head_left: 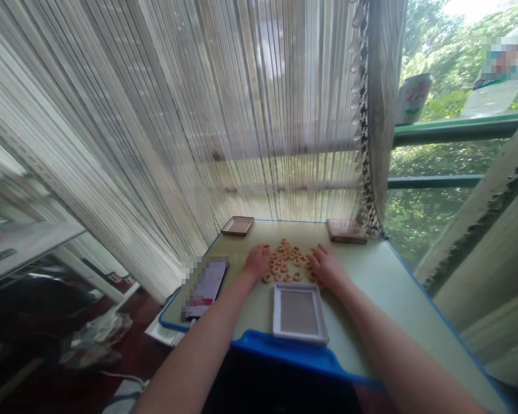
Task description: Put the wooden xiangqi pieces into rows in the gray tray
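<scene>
Bare forearms [224,310] flank a white tray [299,313], with discs [284,267] spread just beyond it. Past its left, the left hand [258,261] shows no readable grip; past its right, the right hand [328,268] rests loosely open. Fingers kept low would likely steer discs without scattering them.

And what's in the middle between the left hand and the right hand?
A loose cluster of small round tan pieces lies between the left hand and right hand, as the head view shows.
</scene>
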Available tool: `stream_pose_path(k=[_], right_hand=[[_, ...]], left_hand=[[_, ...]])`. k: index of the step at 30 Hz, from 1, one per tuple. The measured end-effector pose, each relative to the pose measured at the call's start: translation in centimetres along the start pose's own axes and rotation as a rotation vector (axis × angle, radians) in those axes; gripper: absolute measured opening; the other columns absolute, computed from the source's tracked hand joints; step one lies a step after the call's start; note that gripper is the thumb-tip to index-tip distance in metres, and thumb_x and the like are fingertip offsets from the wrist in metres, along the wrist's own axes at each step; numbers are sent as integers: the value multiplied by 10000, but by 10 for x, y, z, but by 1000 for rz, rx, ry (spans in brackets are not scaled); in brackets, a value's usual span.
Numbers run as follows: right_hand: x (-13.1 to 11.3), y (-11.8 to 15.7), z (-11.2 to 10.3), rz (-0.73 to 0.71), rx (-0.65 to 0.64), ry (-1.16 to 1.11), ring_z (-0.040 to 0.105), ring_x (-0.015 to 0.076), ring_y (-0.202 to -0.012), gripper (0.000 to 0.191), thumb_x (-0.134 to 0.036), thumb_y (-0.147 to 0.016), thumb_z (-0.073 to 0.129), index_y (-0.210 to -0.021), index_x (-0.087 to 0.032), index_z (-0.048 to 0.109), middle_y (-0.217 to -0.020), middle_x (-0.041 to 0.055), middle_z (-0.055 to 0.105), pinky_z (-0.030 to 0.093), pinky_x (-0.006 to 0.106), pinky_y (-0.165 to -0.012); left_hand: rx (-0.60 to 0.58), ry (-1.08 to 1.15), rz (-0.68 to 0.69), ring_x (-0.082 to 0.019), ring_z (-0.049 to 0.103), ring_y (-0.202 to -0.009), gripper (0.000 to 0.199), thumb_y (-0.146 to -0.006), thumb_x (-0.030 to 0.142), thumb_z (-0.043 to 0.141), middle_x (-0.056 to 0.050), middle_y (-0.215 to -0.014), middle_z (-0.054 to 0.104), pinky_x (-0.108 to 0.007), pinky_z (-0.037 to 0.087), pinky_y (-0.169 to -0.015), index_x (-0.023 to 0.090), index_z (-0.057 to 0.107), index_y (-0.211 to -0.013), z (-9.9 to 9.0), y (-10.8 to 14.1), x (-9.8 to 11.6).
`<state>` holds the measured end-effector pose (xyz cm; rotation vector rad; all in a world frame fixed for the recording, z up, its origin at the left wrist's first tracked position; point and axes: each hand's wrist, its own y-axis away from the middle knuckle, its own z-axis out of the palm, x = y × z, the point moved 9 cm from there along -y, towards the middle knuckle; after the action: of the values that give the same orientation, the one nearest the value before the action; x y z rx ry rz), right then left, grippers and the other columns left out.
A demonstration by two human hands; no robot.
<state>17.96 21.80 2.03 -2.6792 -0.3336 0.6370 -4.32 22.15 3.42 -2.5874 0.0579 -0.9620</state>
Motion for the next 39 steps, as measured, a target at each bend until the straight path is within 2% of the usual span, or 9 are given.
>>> stream_pose_path(k=[4, 10, 16, 20, 23, 26, 30, 34, 39], right_hand=[[6, 5, -21, -9, 18, -22, 463, 237, -1129, 364, -231, -825, 418, -1111, -118, 613, -1187, 132, 558, 338, 352, -989], [-16, 27, -14, -212, -248, -78, 500, 234, -1000, 344, -341, -773, 549, -1089, -238, 637, -1049, 100, 573, 363, 378, -927], [-17, 22, -9, -207, -141, -133, 546, 211, -893, 262, -261, -807, 509, -997, -190, 676, -976, 105, 603, 407, 355, -855], [-1, 17, -22, -94, -11, -168, 563, 172, -732, 304, -293, -835, 442, -915, -140, 692, -835, 90, 596, 443, 298, -721], [-8, 20, -26, -108, -38, -171, 539, 151, -654, 299, -311, -808, 462, -893, -141, 693, -770, 60, 588, 431, 277, -654], [-30, 28, -23, -201, -170, -183, 531, 140, -651, 256, -299, -762, 517, -875, -157, 699, -752, 44, 593, 421, 261, -654], [-54, 37, -21, -298, -276, -183, 538, 151, -695, 199, -279, -740, 552, -795, -168, 707, -727, 43, 611, 416, 258, -680], [-64, 41, -26, -326, -299, -203, 540, 158, -705, 202, -292, -744, 556, -814, -174, 704, -745, 48, 629, 416, 264, -676], [-73, 46, -22, -390, -381, -227, 546, 141, -701, 165, -178, -682, 564, -767, -195, 705, -752, 27, 638, 419, 237, -670]], left_hand=[[54, 65, -70, -170, 581, -915, 335, -839, 213, 316, -51, -921, 650, -303, 455, -813, 164, 625, -959, 8, -18, -11], [52, 312, -113, -153, 557, -948, 304, -804, 205, 343, -27, -991, 614, -282, 467, -783, 194, 600, -966, 9, -15, -17], [-44, 292, -141, -146, 562, -984, 395, -827, 162, 281, -55, -1137, 573, -259, 487, -698, 196, 479, -1167, 10, -12, -13], [5, 282, -113, -133, 544, -1034, 399, -833, 123, 254, -67, -1167, 570, -269, 469, -799, 166, 482, -1158, 5, -16, -11], [26, 183, -89, -145, 562, -980, 359, -802, 123, 316, -78, -1101, 601, -281, 463, -812, 147, 540, -1081, -4, -13, -7], [14, 105, 33, -183, 539, -985, 240, -709, 147, 490, -68, -983, 629, -309, 410, -901, 155, 626, -908, -13, -4, 9], [-119, -173, 345, -211, 540, -900, 188, -726, 250, 534, -72, -845, 628, -329, 423, -853, 172, 673, -825, -6, 14, 43], [-209, -277, 400, -228, 541, -858, 262, -761, 372, 523, -84, -815, 621, -334, 437, -788, 189, 700, -824, 4, 17, 46], [-251, -278, 416, -214, 550, -819, 242, -757, 357, 534, -77, -796, 630, -325, 434, -783, 185, 700, -799, 11, 11, 45]])
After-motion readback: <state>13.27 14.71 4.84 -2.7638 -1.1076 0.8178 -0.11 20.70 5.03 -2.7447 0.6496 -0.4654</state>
